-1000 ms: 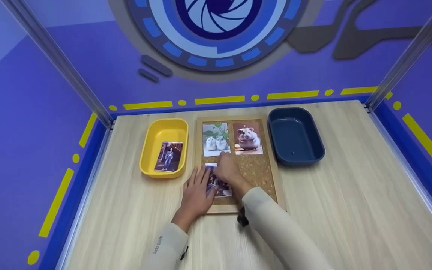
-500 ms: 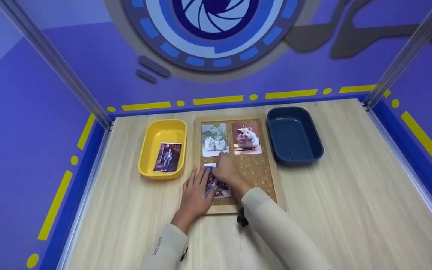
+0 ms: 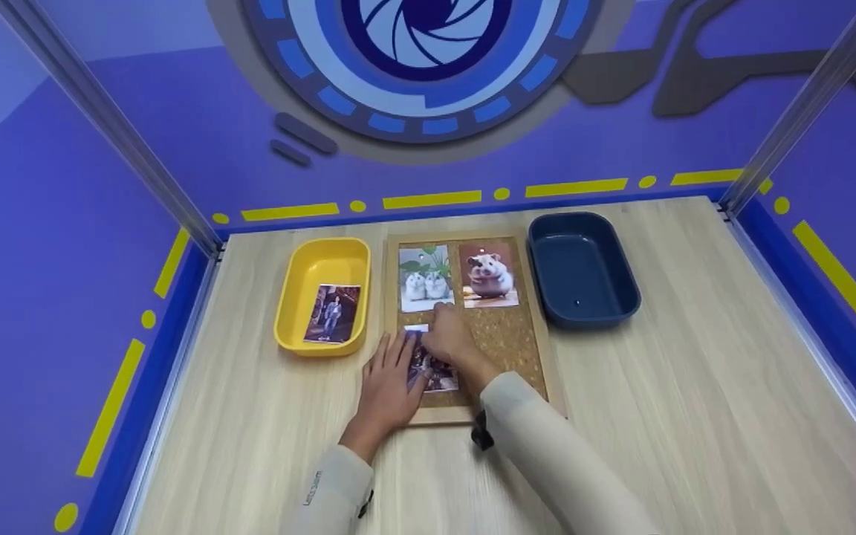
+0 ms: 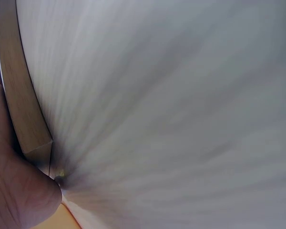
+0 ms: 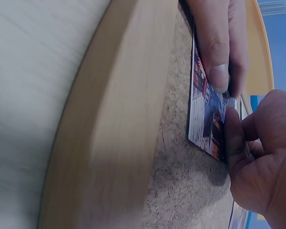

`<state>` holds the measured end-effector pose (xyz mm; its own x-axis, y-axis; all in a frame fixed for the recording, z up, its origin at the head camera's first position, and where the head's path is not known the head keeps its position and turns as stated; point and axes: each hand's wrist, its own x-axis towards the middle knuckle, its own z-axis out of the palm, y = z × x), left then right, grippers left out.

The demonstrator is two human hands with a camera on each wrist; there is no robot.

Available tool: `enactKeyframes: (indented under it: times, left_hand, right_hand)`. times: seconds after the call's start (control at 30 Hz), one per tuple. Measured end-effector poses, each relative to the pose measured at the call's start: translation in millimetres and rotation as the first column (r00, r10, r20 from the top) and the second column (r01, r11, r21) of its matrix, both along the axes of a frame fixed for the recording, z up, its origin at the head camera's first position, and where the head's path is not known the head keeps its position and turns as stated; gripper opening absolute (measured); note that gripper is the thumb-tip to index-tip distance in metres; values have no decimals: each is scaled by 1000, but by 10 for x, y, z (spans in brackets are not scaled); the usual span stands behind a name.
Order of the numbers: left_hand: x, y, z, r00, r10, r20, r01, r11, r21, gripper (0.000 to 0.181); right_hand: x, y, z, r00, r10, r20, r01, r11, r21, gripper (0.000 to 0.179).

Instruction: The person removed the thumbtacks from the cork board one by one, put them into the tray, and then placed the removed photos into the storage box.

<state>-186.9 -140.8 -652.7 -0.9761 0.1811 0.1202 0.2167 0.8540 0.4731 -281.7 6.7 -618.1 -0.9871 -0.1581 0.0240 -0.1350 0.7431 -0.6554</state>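
A dark printed photo (image 3: 439,377) lies on the lower left of a wood-framed corkboard (image 3: 506,349). My left hand (image 3: 389,383) rests on it with fingers extended, also covering part of the board's left frame. My right hand (image 3: 454,338) has its fingers curled at the photo's upper part. In the right wrist view its thumb (image 5: 234,138) touches the photo near the left hand's fingertips; anything between thumb and fingers is hidden. Two hamster photos, one with two hamsters (image 3: 425,282) and one with a single hamster (image 3: 489,276), sit higher on the board with small pale dots near their tops.
A yellow tray (image 3: 287,316) left of the board holds another photo (image 3: 333,313) of a standing person. Right of the board stands a navy tray (image 3: 584,267) with one tiny dark object inside. Purple-blue panels (image 3: 183,141) enclose the wooden table (image 3: 658,416).
Both hands keep their places on the photo and the board. Only the head view has shifted very slightly.
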Motion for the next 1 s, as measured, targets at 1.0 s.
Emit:
enactKeyframes:
  times: [1.0]
  left_hand:
    - [-15, 13, -10, 999, 14, 50, -13, 1000, -20, 72]
  right_hand:
    - [-32, 100, -20, 997, 69, -30, -73, 988, -133, 12]
